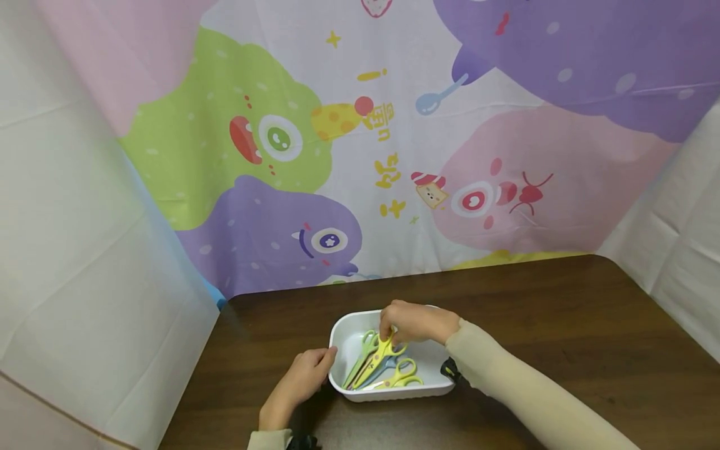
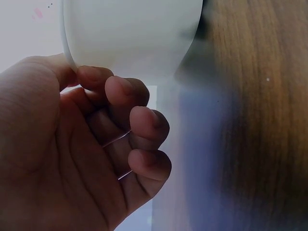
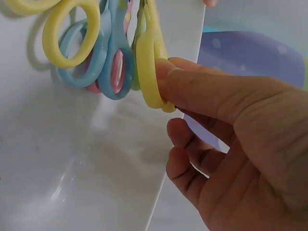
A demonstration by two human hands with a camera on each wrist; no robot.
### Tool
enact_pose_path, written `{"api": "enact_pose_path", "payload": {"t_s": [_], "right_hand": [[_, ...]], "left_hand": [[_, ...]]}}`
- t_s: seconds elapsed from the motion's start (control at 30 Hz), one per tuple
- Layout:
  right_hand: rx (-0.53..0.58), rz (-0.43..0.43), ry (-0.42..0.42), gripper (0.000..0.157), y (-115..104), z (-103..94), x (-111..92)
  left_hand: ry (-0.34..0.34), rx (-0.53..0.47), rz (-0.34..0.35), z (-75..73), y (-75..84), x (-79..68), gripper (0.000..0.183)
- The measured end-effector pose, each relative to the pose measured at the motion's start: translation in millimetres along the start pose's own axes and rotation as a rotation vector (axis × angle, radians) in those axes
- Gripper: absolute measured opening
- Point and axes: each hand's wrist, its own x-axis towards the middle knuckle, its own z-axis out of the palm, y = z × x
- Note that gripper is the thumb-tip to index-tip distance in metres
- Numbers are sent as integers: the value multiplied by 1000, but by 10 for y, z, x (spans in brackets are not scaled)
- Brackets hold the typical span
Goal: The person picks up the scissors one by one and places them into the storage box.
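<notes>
A white plastic bin [image 1: 400,395] sits on the table with several children's scissors in it. My left hand [image 1: 304,376] holds its left rim; in the left wrist view the thumb and index finger [image 2: 126,91] pinch the edge, the other fingers curling below. My right hand [image 1: 419,320] reaches in over the far side, thumb and fingers pinching a handle loop of yellow scissors [image 3: 146,72]. Their blades slant toward the bin's near left corner. Beside them lie blue scissors [image 3: 126,72], green scissors [image 1: 362,357] and a second yellow pair [image 1: 396,379]. Some pink shows behind the blue handles [image 3: 117,72].
The dark wooden table [image 1: 540,331] extends around the bin. A cartoon-printed cloth [image 1: 394,250] hangs along the back edge, with white cloth [image 1: 95,250] at the left side and more at the right. The bin's walls surround the scissors.
</notes>
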Motion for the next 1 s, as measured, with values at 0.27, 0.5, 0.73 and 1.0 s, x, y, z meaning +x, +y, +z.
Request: {"api": "enact_pose_path", "payload": {"t_s": [0.27,0.5,0.73,1.0], "right_hand": [[63,92,-41,18,20,40,38],[62,100,-64,13,18,37,40],[88,113,-77,16,47,32,3],[97,118,-63,14,89,-35,-65]], "left_hand": [[-2,5,2,3,-1,5,47],[5,13,6,1,-1,3,47],[6,15,9,1,12,6,48],[8,12,13,0,2,9,48]]}}
